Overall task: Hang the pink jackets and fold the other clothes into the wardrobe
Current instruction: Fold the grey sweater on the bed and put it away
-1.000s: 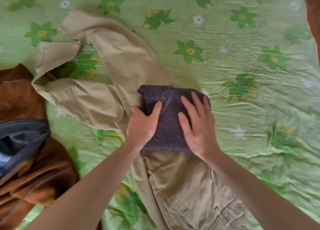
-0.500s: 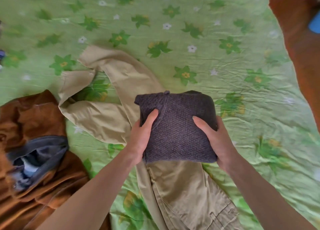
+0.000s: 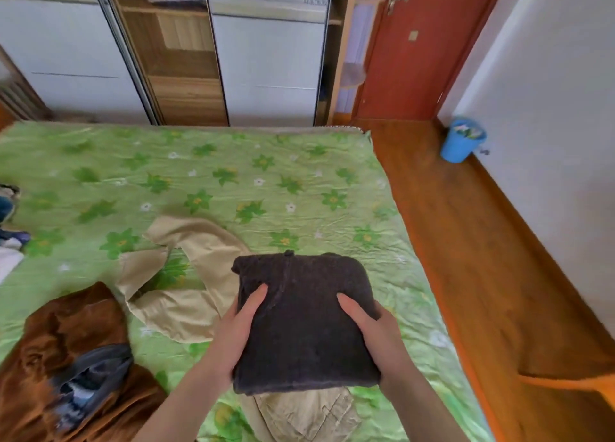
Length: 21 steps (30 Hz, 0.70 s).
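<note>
Both hands, left hand [image 3: 240,328] and right hand [image 3: 372,325], grip folded dark sweater [image 3: 304,322] by its sides above bed [image 3: 233,175]; soft, light, likely to unfold unless supported underneath

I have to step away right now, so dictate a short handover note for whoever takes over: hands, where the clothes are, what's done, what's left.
Left hand and right hand: each grips a side of the folded dark sweater, held above the bed.
Khaki trousers: unfolded on the bed, partly under the sweater.
Brown garment: crumpled at the bed's left, a grey item on it.
Wardrobe: past the bed's far edge, one section open with shelves showing.
Done: sweater folded.
Left: shelve the sweater; fold and store the trousers and the rest. No pink jackets in view.
</note>
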Each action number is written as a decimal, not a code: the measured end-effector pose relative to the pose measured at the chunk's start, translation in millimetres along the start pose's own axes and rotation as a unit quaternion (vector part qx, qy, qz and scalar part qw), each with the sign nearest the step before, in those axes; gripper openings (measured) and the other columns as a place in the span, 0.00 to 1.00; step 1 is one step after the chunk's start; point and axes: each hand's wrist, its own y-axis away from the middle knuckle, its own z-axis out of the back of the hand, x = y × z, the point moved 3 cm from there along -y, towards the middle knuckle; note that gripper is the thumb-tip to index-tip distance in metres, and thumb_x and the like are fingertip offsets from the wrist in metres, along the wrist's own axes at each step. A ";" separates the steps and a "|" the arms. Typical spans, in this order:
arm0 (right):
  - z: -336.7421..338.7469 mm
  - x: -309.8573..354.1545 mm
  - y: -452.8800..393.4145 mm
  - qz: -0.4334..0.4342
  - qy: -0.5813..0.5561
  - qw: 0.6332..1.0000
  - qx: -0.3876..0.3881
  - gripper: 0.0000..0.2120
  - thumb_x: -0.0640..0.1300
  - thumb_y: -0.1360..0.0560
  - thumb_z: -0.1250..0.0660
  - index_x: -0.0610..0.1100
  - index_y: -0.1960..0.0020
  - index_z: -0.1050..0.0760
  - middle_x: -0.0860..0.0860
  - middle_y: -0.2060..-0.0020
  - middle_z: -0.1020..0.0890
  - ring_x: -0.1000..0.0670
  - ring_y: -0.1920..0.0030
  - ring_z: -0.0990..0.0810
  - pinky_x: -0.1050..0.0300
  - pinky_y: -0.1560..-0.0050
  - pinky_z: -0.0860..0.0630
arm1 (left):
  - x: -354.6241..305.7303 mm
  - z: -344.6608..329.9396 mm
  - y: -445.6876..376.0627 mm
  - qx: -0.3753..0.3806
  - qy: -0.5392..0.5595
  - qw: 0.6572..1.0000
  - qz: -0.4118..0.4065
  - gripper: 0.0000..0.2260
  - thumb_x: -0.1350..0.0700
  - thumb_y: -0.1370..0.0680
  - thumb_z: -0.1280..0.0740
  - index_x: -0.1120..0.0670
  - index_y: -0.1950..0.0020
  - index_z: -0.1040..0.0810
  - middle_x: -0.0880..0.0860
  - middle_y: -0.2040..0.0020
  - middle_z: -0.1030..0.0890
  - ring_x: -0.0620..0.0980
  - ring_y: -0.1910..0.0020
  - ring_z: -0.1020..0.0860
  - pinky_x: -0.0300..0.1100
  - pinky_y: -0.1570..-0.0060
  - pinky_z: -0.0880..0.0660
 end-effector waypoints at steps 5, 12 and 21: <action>49.9 22.6 68.0 0.029 -0.050 0.997 -0.042 0.24 0.56 0.33 0.18 0.48 0.42 0.18 0.53 0.55 0.11 0.48 0.56 0.11 0.54 0.60 0.16 | -15.9 -57.4 60.1 0.004 -0.032 0.997 -0.066 0.26 0.35 0.30 0.24 0.42 0.35 0.20 0.45 0.50 0.11 0.50 0.53 0.12 0.44 0.56 0.16; 154.4 40.3 131.1 0.081 -0.110 0.987 -0.087 0.29 0.57 0.35 0.17 0.46 0.39 0.18 0.49 0.50 0.11 0.46 0.51 0.11 0.49 0.53 0.15 | -24.1 -165.9 118.7 0.072 -0.072 0.990 -0.098 0.25 0.32 0.33 0.23 0.33 0.39 0.22 0.48 0.42 0.13 0.54 0.50 0.12 0.51 0.54 0.15; 342.4 21.7 227.8 0.122 -0.128 0.980 -0.097 0.32 0.59 0.33 0.19 0.45 0.34 0.21 0.46 0.45 0.12 0.43 0.46 0.12 0.42 0.40 0.18 | 60.9 -317.3 214.5 0.118 -0.094 0.984 -0.097 0.26 0.33 0.30 0.24 0.38 0.35 0.24 0.48 0.42 0.15 0.52 0.52 0.12 0.46 0.63 0.16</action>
